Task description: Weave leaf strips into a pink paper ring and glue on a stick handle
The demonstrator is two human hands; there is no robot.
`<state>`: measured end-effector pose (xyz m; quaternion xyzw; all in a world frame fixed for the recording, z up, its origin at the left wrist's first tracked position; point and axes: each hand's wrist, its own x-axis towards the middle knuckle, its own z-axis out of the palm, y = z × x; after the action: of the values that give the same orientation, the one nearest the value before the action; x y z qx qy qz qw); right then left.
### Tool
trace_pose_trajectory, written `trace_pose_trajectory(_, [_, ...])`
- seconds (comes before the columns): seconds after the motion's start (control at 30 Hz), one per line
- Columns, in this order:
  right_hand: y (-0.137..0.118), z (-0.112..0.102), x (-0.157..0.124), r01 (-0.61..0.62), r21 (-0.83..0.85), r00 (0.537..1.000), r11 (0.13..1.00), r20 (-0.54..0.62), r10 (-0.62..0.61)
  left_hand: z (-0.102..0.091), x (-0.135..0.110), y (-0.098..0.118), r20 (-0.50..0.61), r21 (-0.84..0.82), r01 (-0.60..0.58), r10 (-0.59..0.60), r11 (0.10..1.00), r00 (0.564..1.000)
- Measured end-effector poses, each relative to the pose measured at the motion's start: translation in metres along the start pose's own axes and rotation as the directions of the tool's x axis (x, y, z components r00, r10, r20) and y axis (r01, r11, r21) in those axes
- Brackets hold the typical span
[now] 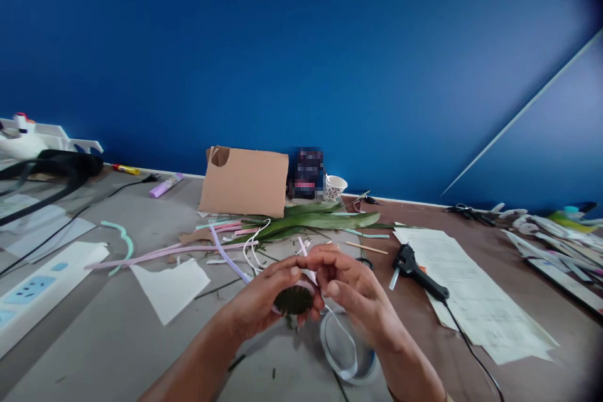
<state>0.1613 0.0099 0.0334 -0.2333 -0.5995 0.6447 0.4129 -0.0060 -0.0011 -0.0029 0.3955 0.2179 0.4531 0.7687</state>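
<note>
Head view: left hand [261, 306] fingers gripping green disc [293, 300], right hand [360, 296] fingers pinching paper strip [343, 331].
Risk: paper strip likely slipping off, pinch loosening.

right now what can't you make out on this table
Head view: fingers cover the edges of the dark green piece in the left hand.
Curled fingers of the right hand hide whether it pinches the pale strip.
The dark box is blurred out.
The glue gun cord is cut off by the bottom edge.
The power strip is cut by the left edge.
</note>
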Motion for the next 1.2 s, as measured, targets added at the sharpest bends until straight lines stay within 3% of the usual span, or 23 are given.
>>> trace_pose_trajectory(0.07, [0.0, 0.001, -0.001, 0.034, -0.048, 0.998, 0.998, -0.041, -0.036, -0.001, 0.0, 0.0, -0.007, -0.009, 0.002, -0.002, 1.0, 1.0])
trace_pose_trajectory(0.17, [0.0, 0.004, -0.004, 0.115, -0.298, 0.984, 0.948, -0.098, -0.15, -0.001, -0.001, 0.002, -0.026, -0.009, 0.003, -0.003, 1.0, 1.0])
trace_pose_trajectory(0.27, [0.0, 0.008, -0.007, 0.219, -0.556, 0.955, 0.802, -0.048, -0.294, 0.001, -0.001, 0.003, -0.037, -0.004, -0.006, 0.006, 1.0, 0.999])
trace_pose_trajectory(0.37, [0.001, 0.011, -0.006, 0.318, -0.669, 0.921, 0.672, 0.048, -0.387, 0.0, -0.001, 0.002, -0.033, -0.007, -0.004, 0.004, 1.0, 0.999])
trace_pose_trajectory(0.57, [0.003, 0.012, -0.002, 0.443, -0.738, 0.85, 0.509, 0.165, -0.5, -0.004, -0.002, 0.0, -0.057, -0.046, 0.007, -0.009, 0.999, 0.998])
trace_pose_trajectory(0.73, [0.006, 0.01, -0.004, 0.414, -0.729, 0.874, 0.544, 0.15, -0.463, -0.002, -0.002, 0.0, -0.026, -0.049, -0.003, 0.001, 0.999, 1.0])
trace_pose_trajectory(0.87, [0.007, 0.011, -0.004, 0.431, -0.731, 0.865, 0.529, 0.169, -0.472, 0.0, -0.002, 0.0, -0.039, -0.045, 0.003, -0.005, 0.999, 0.999])
trace_pose_trajectory(1.2, [0.001, 0.012, 0.002, 0.444, -0.857, 0.834, 0.262, 0.288, -0.471, -0.001, 0.0, -0.005, -0.074, -0.073, -0.01, 0.005, 0.997, 0.997])
